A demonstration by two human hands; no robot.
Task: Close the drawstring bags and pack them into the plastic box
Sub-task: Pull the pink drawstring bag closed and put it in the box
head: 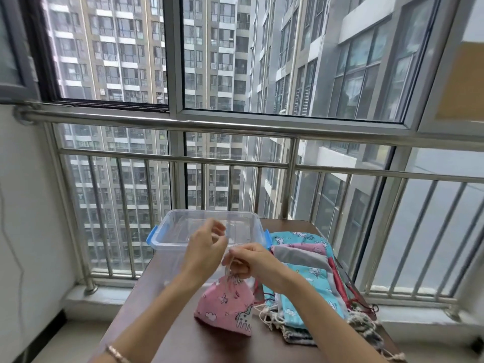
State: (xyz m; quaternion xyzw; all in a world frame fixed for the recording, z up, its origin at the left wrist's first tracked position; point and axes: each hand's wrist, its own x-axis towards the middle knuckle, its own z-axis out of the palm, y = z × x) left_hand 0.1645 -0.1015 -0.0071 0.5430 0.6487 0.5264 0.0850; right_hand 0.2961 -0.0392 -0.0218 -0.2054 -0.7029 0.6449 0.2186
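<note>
A pink drawstring bag [227, 307] with a unicorn print stands on the brown table [183, 341], its neck gathered tight. My right hand [251, 260] pinches that gathered neck and the pale cord. Just above and to the left, my left hand [207, 247] hovers with fingers curled, pinching what looks like the cord's end. Behind both hands sits the clear plastic box [167, 237] with blue latches, lid off, nothing visible inside. A pile of flat drawstring bags [309, 279] in teal, pink and grey lies to the right.
The table stands against a steel balcony railing [235, 163] and window. Loose cords [269, 320] from the pile trail over the table's front right. A white wall rises at the left.
</note>
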